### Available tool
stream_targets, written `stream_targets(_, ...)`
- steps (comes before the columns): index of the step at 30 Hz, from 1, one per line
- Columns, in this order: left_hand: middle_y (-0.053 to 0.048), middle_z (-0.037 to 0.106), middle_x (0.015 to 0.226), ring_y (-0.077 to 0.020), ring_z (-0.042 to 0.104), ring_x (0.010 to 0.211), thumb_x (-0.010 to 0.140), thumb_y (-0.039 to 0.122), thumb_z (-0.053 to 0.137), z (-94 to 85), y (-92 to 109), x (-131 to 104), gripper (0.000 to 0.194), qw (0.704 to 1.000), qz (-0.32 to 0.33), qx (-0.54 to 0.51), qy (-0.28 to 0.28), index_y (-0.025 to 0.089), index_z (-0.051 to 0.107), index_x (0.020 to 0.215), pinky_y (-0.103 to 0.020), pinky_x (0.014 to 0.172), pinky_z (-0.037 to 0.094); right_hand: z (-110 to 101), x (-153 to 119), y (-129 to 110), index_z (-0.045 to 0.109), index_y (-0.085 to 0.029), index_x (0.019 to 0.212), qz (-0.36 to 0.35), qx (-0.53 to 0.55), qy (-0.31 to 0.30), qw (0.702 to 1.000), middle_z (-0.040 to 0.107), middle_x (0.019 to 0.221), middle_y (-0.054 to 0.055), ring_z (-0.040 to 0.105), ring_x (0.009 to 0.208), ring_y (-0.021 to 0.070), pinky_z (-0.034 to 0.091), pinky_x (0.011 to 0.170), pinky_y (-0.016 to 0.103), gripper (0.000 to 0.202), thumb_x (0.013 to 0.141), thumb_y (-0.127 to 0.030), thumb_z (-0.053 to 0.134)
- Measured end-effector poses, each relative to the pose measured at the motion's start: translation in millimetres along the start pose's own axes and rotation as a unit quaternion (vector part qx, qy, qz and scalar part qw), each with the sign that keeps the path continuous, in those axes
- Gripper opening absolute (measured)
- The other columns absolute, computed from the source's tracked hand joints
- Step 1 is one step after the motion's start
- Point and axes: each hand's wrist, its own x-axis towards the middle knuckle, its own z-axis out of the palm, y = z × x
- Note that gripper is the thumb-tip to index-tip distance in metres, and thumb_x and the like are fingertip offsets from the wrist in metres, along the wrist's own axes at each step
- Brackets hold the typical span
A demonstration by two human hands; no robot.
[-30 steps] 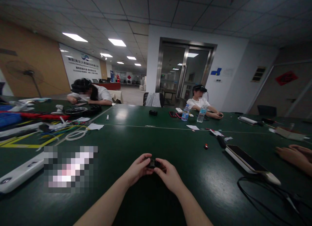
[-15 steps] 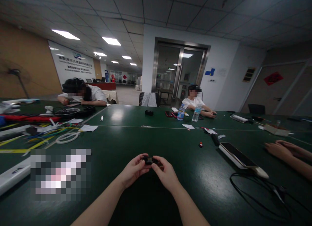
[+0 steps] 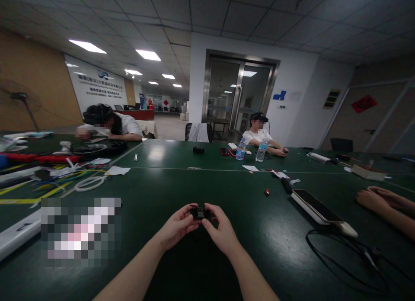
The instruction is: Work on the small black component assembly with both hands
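A small black object (image 3: 200,212) is held between my two hands, above the dark green table (image 3: 162,186). My left hand (image 3: 179,226) grips its left end with thumb and fingers. At its right end my right hand (image 3: 222,228) pinches it the same way. Part of the object is hidden by my fingers, and what it is cannot be made out. A small red item (image 3: 267,192) lies on the table beyond my right hand.
To the right are a phone on a white block (image 3: 316,208), a black cable (image 3: 308,244) and another person's hands (image 3: 376,199). Two bottles (image 3: 241,149) and a black box (image 3: 198,150) stand farther back. Cables (image 3: 90,184) and a white bar (image 3: 19,234) lie left.
The black object is tilted differently between my fingers, showing more of its face. My right fingers have shifted slightly. The other person's hands at the right have moved a little to the right.
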Motion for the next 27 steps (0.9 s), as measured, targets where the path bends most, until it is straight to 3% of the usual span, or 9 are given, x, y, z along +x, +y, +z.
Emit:
stream_targets(4, -0.008, 0.062, 0.104, -0.0176, 0.063, 0.088, 0.075, 0.011, 0.062, -1.0, -3.1, 2.4, 0.032, 1.0, -0.004, 0.012, -0.002, 0.019, 0.054, 0.104, -0.032, 0.08, 0.045, -0.1, 0.3, 0.0, 0.06, -0.025, 0.101, -0.033, -0.031, 0.013, 0.999, 0.053, 0.112, 0.005, 0.049, 0.108, 0.0209, 0.038, 0.094, 0.038, 0.032, 0.07, -0.024, 0.062)
stream_targets(9, -0.008, 0.062, 0.104, -0.0194, 0.061, 0.092, 0.074, 0.013, 0.063, 0.0, -5.5, 3.3, 0.032, 1.0, 0.006, 0.014, -0.005, 0.019, 0.055, 0.104, -0.036, 0.087, 0.042, -0.2, 0.7, -1.7, 0.064, -0.025, 0.091, -0.019, -0.039, 0.009, 0.999, 0.055, 0.107, 0.005, 0.05, 0.105, 0.0218, 0.038, 0.094, 0.04, 0.023, 0.068, -0.023, 0.064)
stream_targets(27, -0.008, 0.061, 0.106, -0.0208, 0.058, 0.098, 0.071, 0.009, 0.065, 0.7, -6.1, 3.0, 0.041, 0.999, 0.007, 0.036, -0.002, 0.021, 0.053, 0.108, -0.036, 0.09, 0.041, -0.7, 0.6, -1.3, 0.064, -0.025, 0.09, -0.018, -0.023, -0.006, 1.0, 0.057, 0.106, 0.004, 0.051, 0.103, 0.0203, 0.039, 0.092, 0.039, 0.02, 0.071, -0.022, 0.062)
